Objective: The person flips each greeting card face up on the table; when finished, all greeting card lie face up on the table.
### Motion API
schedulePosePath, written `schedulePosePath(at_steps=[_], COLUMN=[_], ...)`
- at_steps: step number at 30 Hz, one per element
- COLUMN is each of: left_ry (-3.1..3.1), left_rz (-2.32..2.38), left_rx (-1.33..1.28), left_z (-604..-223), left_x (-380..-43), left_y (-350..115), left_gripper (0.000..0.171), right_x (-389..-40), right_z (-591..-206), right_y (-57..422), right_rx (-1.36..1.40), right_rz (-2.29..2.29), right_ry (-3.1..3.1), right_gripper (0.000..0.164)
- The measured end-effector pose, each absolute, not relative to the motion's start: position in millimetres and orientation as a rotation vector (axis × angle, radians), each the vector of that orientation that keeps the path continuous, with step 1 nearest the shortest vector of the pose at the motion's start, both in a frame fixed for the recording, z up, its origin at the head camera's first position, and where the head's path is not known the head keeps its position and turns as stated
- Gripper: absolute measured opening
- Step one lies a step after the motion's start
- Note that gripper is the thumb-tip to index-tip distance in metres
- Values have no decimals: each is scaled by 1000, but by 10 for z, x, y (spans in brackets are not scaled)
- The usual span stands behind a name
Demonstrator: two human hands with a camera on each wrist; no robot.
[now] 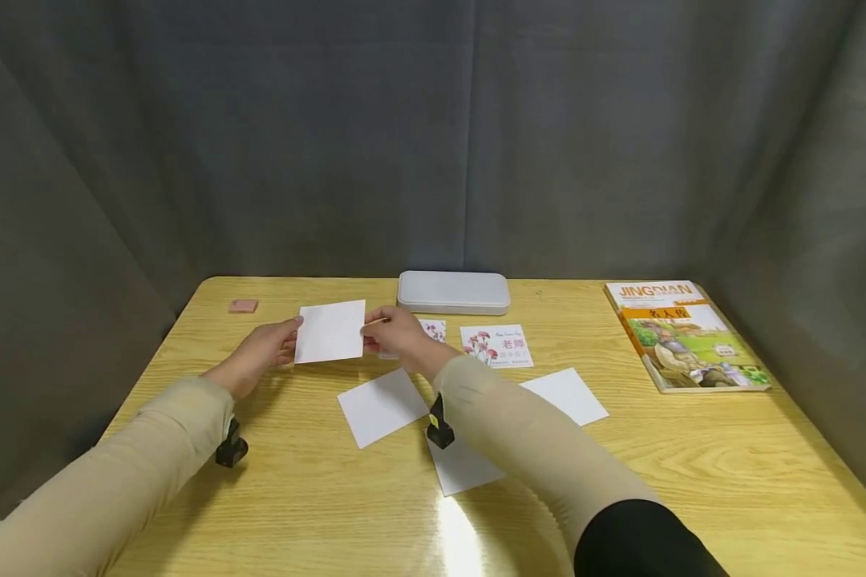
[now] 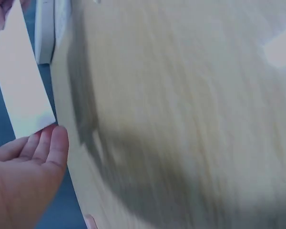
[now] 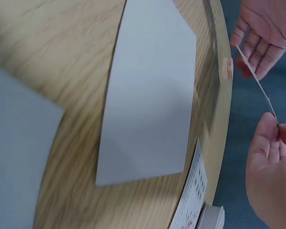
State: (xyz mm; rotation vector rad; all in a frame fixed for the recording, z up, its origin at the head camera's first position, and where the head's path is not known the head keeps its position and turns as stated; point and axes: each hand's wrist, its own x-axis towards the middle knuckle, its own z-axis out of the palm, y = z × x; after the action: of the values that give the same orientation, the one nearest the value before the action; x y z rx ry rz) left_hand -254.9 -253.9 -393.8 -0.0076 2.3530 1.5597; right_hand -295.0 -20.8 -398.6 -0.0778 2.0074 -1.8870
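Observation:
A blank white card (image 1: 330,331) is held up over the back left of the table, stretched between both hands. My left hand (image 1: 263,353) pinches its left edge, fingers behind it. The opposite edge is pinched between thumb and fingers of my right hand (image 1: 397,332). In the right wrist view the card (image 3: 258,86) appears nearly edge-on. Behind the right hand lies a flower-printed card (image 1: 433,328), partly covered by that hand. Another printed card with red flowers (image 1: 496,346) lies to its right.
Nearer on the table lie several white cards: one at centre (image 1: 382,407), one under the right forearm (image 1: 462,469), one farther right (image 1: 568,397). A white case (image 1: 453,292) stands at the back edge. A pink eraser-like block (image 1: 243,306) is back left, a book (image 1: 685,336) right.

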Motion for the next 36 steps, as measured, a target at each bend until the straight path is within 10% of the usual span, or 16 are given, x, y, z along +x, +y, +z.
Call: schedulePosePath(at_steps=[36], left_ry=[2277], left_rz=[1925], left_rx=[-92], left_z=[-3948], left_x=[-2589], left_y=[-2449], left_gripper=[32], right_x=[-3000], right_z=[-4040], right_y=[44], right_rx=[-120], right_rz=[-1900], right_ry=[1953], right_gripper=[14])
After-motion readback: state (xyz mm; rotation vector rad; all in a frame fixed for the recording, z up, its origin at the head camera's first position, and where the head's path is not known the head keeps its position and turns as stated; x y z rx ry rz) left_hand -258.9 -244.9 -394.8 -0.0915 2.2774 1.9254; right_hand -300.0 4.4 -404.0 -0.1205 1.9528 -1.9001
